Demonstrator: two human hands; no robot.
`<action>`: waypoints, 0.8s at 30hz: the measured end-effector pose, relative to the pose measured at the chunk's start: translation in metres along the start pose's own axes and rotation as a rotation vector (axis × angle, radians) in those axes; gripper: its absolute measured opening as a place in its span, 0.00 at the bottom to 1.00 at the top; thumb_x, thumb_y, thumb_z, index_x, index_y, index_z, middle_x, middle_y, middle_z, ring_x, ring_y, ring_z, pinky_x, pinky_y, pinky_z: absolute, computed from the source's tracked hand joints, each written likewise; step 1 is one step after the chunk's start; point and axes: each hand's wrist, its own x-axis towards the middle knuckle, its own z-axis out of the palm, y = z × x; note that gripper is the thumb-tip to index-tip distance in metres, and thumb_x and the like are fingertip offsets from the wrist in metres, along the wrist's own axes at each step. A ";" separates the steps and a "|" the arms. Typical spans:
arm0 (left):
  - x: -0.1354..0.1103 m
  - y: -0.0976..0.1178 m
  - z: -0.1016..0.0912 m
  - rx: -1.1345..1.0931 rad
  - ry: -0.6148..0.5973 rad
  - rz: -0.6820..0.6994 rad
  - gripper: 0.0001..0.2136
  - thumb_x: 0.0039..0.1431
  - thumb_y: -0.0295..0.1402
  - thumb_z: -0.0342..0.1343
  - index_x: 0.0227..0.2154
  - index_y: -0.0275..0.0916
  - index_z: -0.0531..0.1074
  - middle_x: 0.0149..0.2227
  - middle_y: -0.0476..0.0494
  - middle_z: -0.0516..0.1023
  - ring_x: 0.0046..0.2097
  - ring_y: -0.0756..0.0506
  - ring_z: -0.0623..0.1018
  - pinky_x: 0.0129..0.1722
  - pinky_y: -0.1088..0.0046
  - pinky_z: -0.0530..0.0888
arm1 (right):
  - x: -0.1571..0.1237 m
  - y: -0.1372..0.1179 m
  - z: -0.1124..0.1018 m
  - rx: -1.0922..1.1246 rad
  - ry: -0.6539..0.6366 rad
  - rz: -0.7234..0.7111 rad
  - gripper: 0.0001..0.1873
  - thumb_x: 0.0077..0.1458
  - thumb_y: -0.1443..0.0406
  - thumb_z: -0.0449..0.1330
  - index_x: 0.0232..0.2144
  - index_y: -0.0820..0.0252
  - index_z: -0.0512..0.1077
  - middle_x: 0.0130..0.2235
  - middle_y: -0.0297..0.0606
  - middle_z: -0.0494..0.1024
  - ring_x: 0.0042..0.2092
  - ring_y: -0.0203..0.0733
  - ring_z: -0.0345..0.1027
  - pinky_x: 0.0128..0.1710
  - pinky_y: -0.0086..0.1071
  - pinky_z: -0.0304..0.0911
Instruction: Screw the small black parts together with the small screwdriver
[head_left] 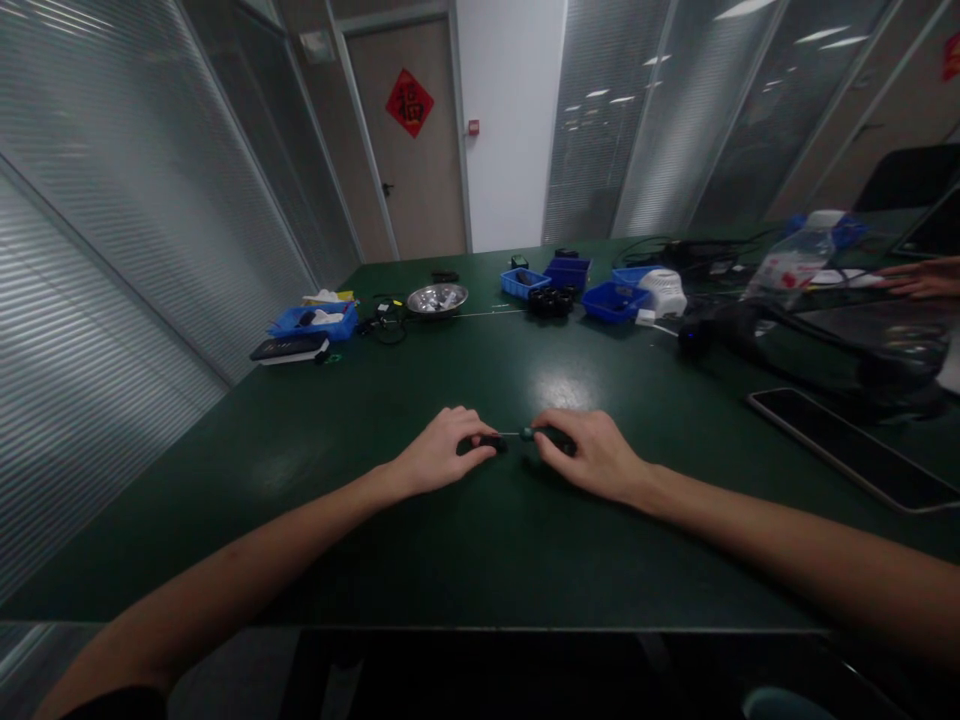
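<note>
My left hand (442,450) pinches a small black part (492,442) between thumb and fingers, just above the middle of the green table (390,560). Opposite it, my right hand (592,452) has its thumb and fingertips closed on a small screwdriver (527,434) with a teal-and-black handle. Its thin metal shaft lies level and points left, its tip meeting the black part or ending right beside it. Whether the tip sits inside the part is too small to tell. My fingers hide much of both things.
A metal bowl (437,300), a blue tray (315,322) and a dark box (291,348) stand far left. Blue bins (615,300) and black round parts (551,302) are at the back. Rightward lie a phone (851,448), a black headset-like device (817,350), a bottle (795,262) and another person's hand (922,280).
</note>
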 end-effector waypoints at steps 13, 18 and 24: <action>-0.021 -0.091 -0.062 0.028 0.007 -0.304 0.15 0.65 0.45 0.57 0.47 0.40 0.77 0.50 0.38 0.75 0.51 0.39 0.75 0.51 0.63 0.72 | 0.000 0.003 -0.004 0.027 -0.025 -0.013 0.15 0.67 0.58 0.55 0.45 0.61 0.77 0.34 0.37 0.80 0.30 0.36 0.69 0.30 0.31 0.59; -0.069 -0.156 -0.102 0.110 0.095 -0.570 0.21 0.64 0.47 0.55 0.53 0.40 0.74 0.47 0.39 0.78 0.45 0.39 0.78 0.44 0.65 0.74 | 0.000 0.002 -0.003 -0.007 -0.008 -0.028 0.15 0.67 0.59 0.55 0.45 0.62 0.77 0.35 0.38 0.80 0.30 0.37 0.70 0.31 0.32 0.59; -0.153 -0.225 -0.163 0.373 0.244 -0.871 0.22 0.61 0.40 0.56 0.55 0.35 0.75 0.52 0.38 0.79 0.48 0.40 0.78 0.46 0.69 0.73 | 0.000 0.002 -0.003 -0.003 -0.023 -0.045 0.15 0.67 0.59 0.54 0.45 0.62 0.77 0.36 0.39 0.81 0.31 0.38 0.71 0.32 0.32 0.61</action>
